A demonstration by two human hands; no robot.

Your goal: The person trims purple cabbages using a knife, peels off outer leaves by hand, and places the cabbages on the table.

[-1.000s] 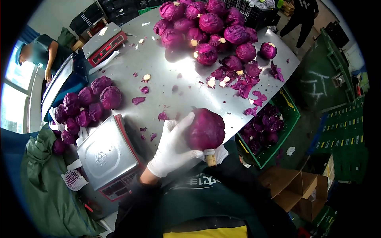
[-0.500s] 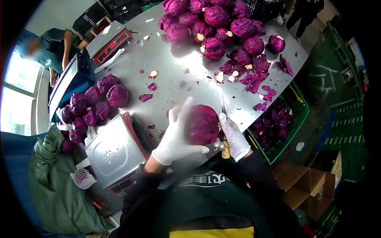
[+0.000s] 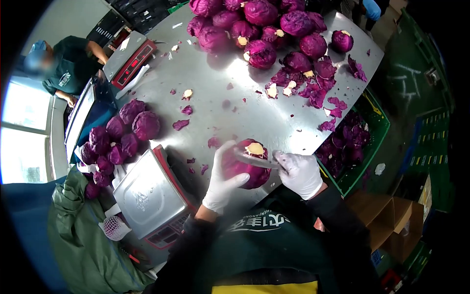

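Over near edge of table (image 3: 215,108): red cabbage (image 3: 253,176), pale stem (image 3: 254,148) up, left hand (image 3: 221,179) cupping its left side, fingers spread; right hand (image 3: 299,175), fingers curled on knife (image 3: 257,161) beside stem. Probably heavy, firm, slick; best cupped clear of knife.

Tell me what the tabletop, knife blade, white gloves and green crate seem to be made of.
Tabletop: smooth metal, perhaps stainless steel; it is grey with bright glare.
Knife blade: probably steel, a thin grey strip, though blurred.
White gloves: thin and mostly matte, with a close fit; perhaps rubber, but I can't be sure.
Green crate: probably plastic, from its even colour and stiff rim.
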